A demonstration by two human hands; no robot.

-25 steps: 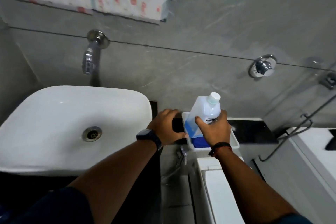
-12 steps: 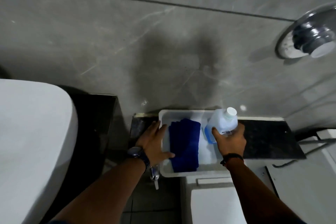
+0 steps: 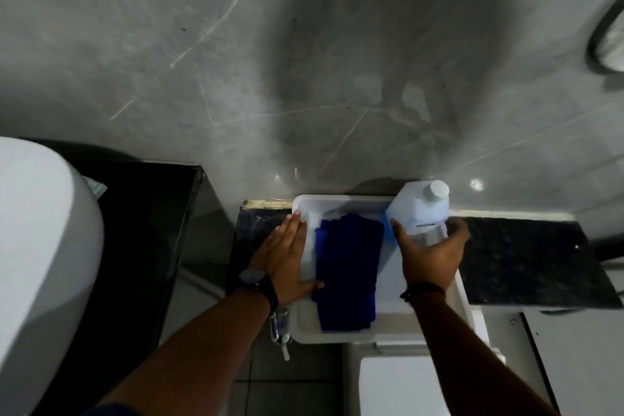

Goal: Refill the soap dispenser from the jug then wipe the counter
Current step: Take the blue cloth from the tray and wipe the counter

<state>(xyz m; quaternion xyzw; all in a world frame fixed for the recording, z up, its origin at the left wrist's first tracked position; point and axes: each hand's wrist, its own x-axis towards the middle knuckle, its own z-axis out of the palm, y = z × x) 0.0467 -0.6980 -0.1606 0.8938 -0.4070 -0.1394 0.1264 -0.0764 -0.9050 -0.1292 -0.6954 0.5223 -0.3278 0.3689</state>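
Fingers (image 3: 393, 224) of right hand (image 3: 429, 257) wrapped round jug (image 3: 418, 213) | left hand (image 3: 287, 257) flat, steadying tray (image 3: 337, 201) | step: fetching jug | next: uncap.

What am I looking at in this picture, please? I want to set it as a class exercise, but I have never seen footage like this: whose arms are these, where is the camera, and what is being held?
There is no machine here. A person wears a wide-angle camera on the head, so you look forward and down along their own two bare arms. The left hand, with a watch on its wrist, lies flat on the left rim of a white tray that sits on a dark counter. A folded blue cloth lies in the tray. The right hand grips a capped plastic jug holding blue liquid, at the tray's far right corner. Part of a white basin shows on the left.
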